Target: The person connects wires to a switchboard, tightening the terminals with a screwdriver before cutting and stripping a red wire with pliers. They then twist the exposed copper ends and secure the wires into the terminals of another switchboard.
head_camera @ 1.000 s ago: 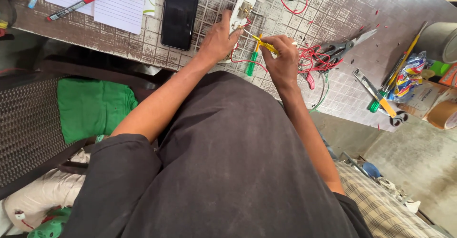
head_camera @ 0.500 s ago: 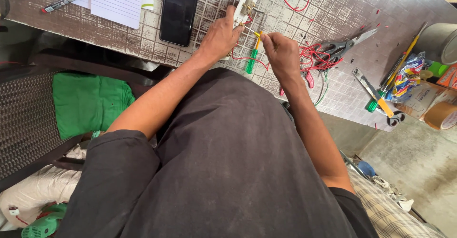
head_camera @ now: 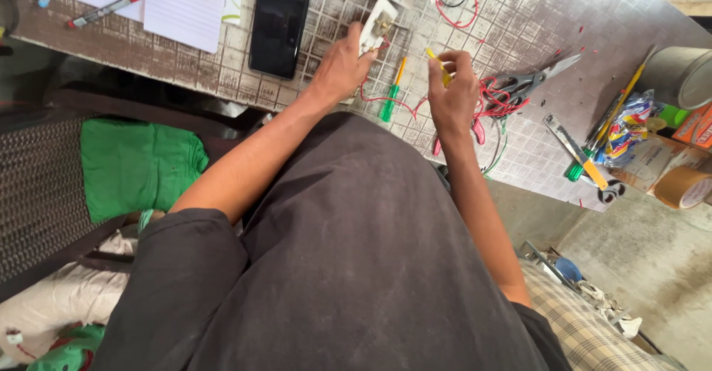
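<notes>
Since a moment ago, the right hand [head_camera: 454,93] has lifted a little and moved away from the left hand [head_camera: 343,67], so there is now a gap between them. The left hand's fingers are closed around a small white switch plate [head_camera: 377,22], holding it tipped up on the tabletop [head_camera: 534,22]. The right hand's fingers are pinched shut on a thin yellow tool [head_camera: 437,65], maybe a small screwdriver. A red wire [head_camera: 386,102] runs from under the left fingers toward the right hand. A green screwdriver [head_camera: 391,96] lies between the two hands. Scissors [head_camera: 530,81] and a tangle of red wire sit just past the right fingers. A black phone [head_camera: 279,21] lies beside the left fingers.

It looks like the wiring step on the plate. Next, the yellow tip should go carefully back to the plate.
</notes>
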